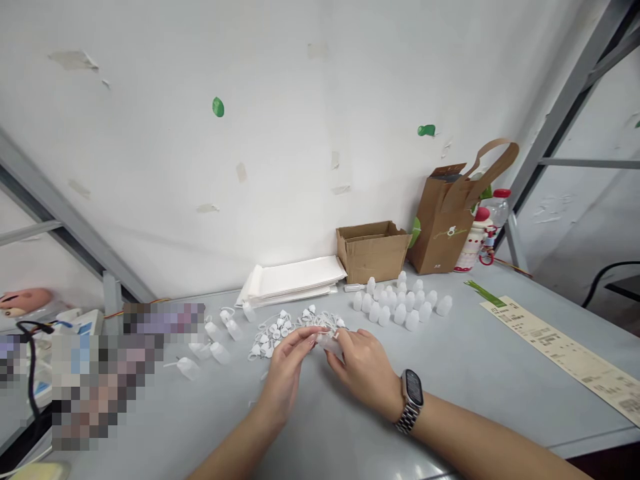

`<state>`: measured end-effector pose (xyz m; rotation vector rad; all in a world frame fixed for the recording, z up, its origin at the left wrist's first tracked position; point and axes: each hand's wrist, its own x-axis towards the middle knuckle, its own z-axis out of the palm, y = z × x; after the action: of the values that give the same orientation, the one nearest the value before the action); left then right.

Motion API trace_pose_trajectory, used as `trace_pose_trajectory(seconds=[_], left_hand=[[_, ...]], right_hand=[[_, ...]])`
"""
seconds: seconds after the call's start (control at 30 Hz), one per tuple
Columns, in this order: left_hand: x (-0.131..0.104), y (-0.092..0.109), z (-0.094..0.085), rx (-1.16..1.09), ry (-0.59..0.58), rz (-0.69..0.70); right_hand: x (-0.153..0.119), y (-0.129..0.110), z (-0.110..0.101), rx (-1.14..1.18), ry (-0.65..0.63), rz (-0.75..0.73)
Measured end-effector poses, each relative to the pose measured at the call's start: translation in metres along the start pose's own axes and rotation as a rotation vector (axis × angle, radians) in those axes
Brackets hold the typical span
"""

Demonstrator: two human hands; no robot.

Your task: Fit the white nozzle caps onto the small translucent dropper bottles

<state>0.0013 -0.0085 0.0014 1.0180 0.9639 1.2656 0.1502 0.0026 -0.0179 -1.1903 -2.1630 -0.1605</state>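
Head view, my left hand (285,370): forearm comes up from the near edge, wrist slightly bent, fingers (305,335) pinched on the small bottle.
My right hand (363,367): palm down, metal-link watch (411,400) on the wrist, fingers curled around the same piece.
Small bottle (330,342): translucent, soft-looking plastic, between both hands, just above the worktop (475,373).
Caps pile (287,327): small white caps with thin loops, heaped just beyond my fingers.
Bottle cluster (397,303): rounded, frosted, upright, far right of my hands.
Capped bottles (210,343): lying scattered to the left.
Cardboard box (373,250): open, brown, by the wall.
Worktop: smooth pale grey.
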Motion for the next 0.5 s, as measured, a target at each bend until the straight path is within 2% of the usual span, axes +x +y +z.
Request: trace_pose_trajectory(seconds=[0.3,0.5], left_hand=[[0.0035,-0.0002,0.0017,-0.034,-0.087,-0.03],[0.0051,0.0002,0.0024,-0.036,-0.082,-0.049]], right_hand=[[0.0,-0.001,-0.0001,0.037,-0.101,0.042],[0.0007,0.0003,0.0012,0.042,-0.09,0.03]])
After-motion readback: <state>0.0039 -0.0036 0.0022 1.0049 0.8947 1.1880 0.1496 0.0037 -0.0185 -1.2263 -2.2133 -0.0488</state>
